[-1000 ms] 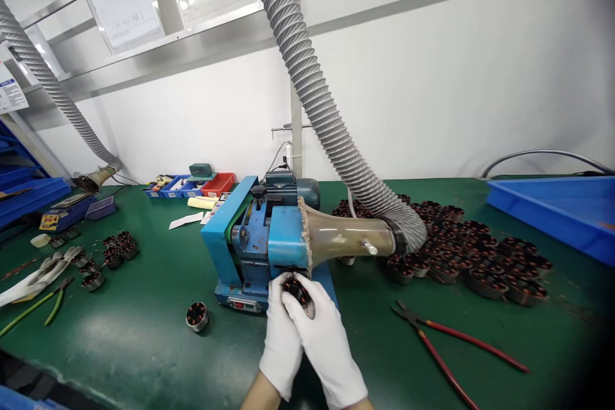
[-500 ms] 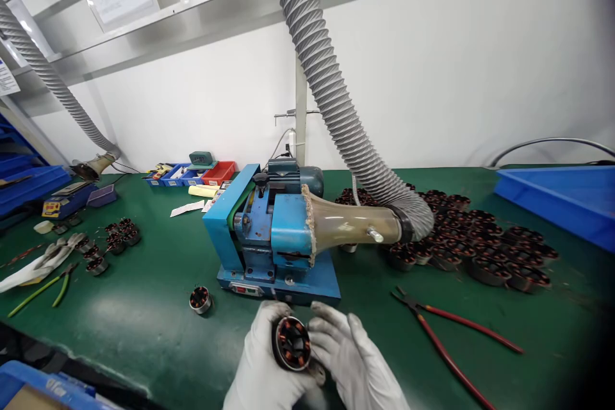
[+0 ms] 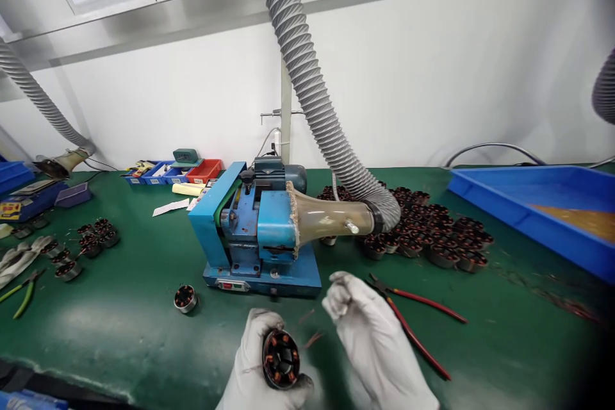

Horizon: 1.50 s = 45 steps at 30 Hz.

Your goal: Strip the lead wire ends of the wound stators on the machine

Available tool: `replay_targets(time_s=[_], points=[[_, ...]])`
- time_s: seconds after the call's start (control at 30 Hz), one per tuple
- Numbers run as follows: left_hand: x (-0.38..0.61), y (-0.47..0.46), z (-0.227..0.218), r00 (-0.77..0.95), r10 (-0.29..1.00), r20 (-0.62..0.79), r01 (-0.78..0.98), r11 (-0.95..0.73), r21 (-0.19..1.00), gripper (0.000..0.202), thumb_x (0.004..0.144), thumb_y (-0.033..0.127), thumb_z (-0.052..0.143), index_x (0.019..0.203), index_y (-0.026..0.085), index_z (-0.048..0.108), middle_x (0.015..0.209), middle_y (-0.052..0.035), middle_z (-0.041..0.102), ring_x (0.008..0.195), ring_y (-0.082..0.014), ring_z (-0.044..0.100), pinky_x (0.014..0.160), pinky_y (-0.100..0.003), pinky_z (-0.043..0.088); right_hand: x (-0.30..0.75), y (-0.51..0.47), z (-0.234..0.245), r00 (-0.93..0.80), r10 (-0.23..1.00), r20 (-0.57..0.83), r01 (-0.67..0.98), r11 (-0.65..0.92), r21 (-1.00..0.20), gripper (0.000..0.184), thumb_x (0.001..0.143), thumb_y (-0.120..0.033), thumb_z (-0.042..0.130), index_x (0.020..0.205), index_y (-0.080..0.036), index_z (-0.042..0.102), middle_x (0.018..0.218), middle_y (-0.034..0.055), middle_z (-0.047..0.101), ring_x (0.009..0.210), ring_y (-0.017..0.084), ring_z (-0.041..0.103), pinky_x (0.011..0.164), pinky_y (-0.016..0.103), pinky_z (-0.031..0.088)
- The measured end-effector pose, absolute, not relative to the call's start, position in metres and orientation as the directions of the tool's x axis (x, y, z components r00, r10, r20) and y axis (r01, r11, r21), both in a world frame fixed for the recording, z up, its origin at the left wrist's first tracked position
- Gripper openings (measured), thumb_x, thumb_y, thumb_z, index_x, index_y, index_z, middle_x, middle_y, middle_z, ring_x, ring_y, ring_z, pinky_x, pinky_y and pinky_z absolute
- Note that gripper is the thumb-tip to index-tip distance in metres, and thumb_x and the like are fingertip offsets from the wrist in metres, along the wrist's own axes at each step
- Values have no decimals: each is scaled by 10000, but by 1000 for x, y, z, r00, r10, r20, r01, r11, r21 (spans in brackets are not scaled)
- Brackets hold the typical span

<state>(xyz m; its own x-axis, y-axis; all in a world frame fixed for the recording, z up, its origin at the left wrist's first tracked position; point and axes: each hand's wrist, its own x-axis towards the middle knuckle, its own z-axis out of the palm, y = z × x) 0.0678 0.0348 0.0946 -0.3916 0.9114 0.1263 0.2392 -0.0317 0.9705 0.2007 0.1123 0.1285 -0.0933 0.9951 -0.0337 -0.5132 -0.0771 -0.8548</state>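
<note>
Near centre, the left hand [image 3: 253, 368] grips the copper-wound ring [image 3: 267, 365] around its outside, probably the best hold: likely stiff, heavyish, windings [image 3: 270, 359] delicate; right hand [image 3: 372, 333] curled, contents unclear

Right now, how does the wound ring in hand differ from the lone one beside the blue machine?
Support: the held ring is gripped in the left hand; the lone ring rests on the bench.
Pose: the held ring is tipped, open face toward the viewer; the lone ring sits flat, open face up.
Shared: both are round, dark and copper-coloured inside.
</note>
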Motion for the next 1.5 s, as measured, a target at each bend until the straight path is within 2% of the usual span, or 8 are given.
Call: replay_targets(time_s=[0.1,0.2,0.27,0.37,0.57,0.97,1.13,1.5], points=[[70,36,81,-427,895,129,162,-64,985,581,546,95,595,1108,235,550,1247,-54,488,1199,-259,460,995,-327,392,199,102,118,74,988,133,-235,147,-961,234,763,-398,674,919,-229,713,887,71,674,740,204,596,671,318,511],[70,46,67,-456,874,166,106,-131,986,468,704,202,563,1169,226,513,1292,-81,479,1201,-247,471,992,-338,402,183,91,99,-145,947,286,202,311,-929,353,738,-414,684,1049,-247,693,1117,88,661,1012,299,595,893,413,480],[69,56,62,-476,856,203,149,-148,978,394,772,226,515,1165,200,506,1263,-115,511,1171,-243,496,979,-348,410,170,92,92,-231,932,279,307,342,-888,384,782,-441,616,1098,-228,665,1153,92,647,1054,301,586,917,419,478],[68,74,61,-474,861,185,229,-82,970,345,804,212,489,1147,172,500,1242,-144,541,1152,-242,512,988,-365,394,154,107,91,-232,937,262,335,330,-883,363,864,-412,474,1093,-184,638,1139,108,643,1039,267,597,922,397,480],[68,107,64,-472,876,98,145,-33,989,397,791,204,523,1178,177,437,1239,-124,548,1112,-213,535,978,-352,393,143,142,92,-270,930,250,302,328,-895,329,909,-333,367,1038,-174,624,1079,97,635,1015,221,592,927,351,462],[68,115,65,-435,887,153,143,-100,985,356,773,196,547,1122,189,475,1174,-105,572,1076,-198,560,962,-338,421,144,148,81,-224,922,316,252,368,-895,298,905,-312,363,951,-182,627,985,92,616,933,216,591,852,344,475],[69,96,43,-465,843,271,242,-174,955,368,754,187,550,1120,172,518,1180,-127,559,1105,-225,539,978,-350,403,152,129,73,-263,899,349,234,411,-881,292,921,-316,365,1008,-195,616,983,85,605,920,207,588,817,324,485],[68,127,72,-434,884,176,152,-120,981,342,766,185,538,1102,184,473,1156,-108,575,1068,-199,553,974,-353,402,142,161,84,-234,920,315,263,372,-890,301,897,-311,368,950,-170,628,994,99,622,945,228,587,883,367,451]])
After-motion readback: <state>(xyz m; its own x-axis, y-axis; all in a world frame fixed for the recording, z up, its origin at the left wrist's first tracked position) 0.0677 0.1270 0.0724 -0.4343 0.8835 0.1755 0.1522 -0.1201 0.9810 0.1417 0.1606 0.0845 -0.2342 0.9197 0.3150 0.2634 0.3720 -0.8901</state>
